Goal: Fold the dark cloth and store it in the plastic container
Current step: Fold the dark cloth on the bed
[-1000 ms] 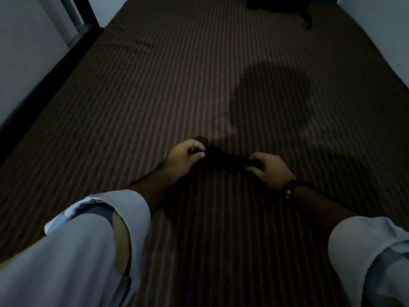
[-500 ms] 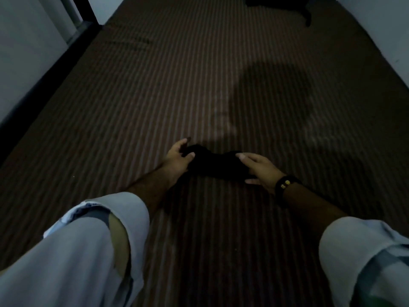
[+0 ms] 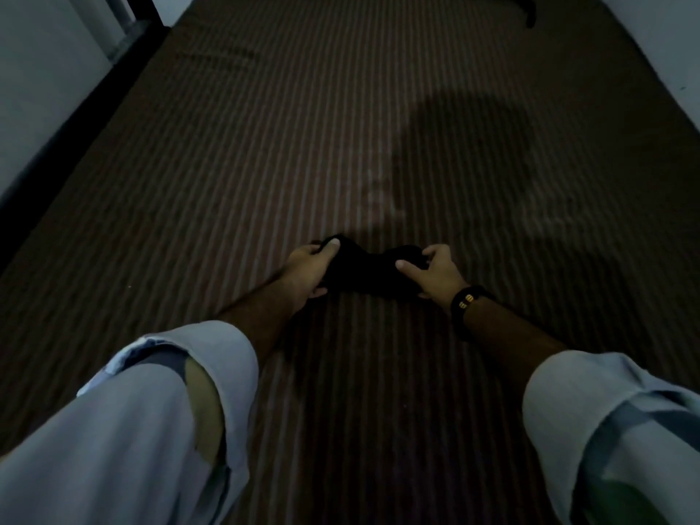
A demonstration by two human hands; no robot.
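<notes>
Pinching the cloth (image 3: 369, 272) ends wider than a second ago, left hand (image 3: 310, 269) and right hand (image 3: 435, 272) keep grip; folding unfinished.

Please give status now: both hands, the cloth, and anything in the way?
Left hand and right hand each grip an end of the dark cloth. Cloth bunched on striped surface. Container not in view.

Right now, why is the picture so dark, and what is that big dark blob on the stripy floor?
In the head view the light is dim, so the small dark cloth held between the left hand and the right hand shows almost no folds. The blob is a soft shadow on the brown striped carpet. The wide lens also bends the wall edges outward.
</notes>
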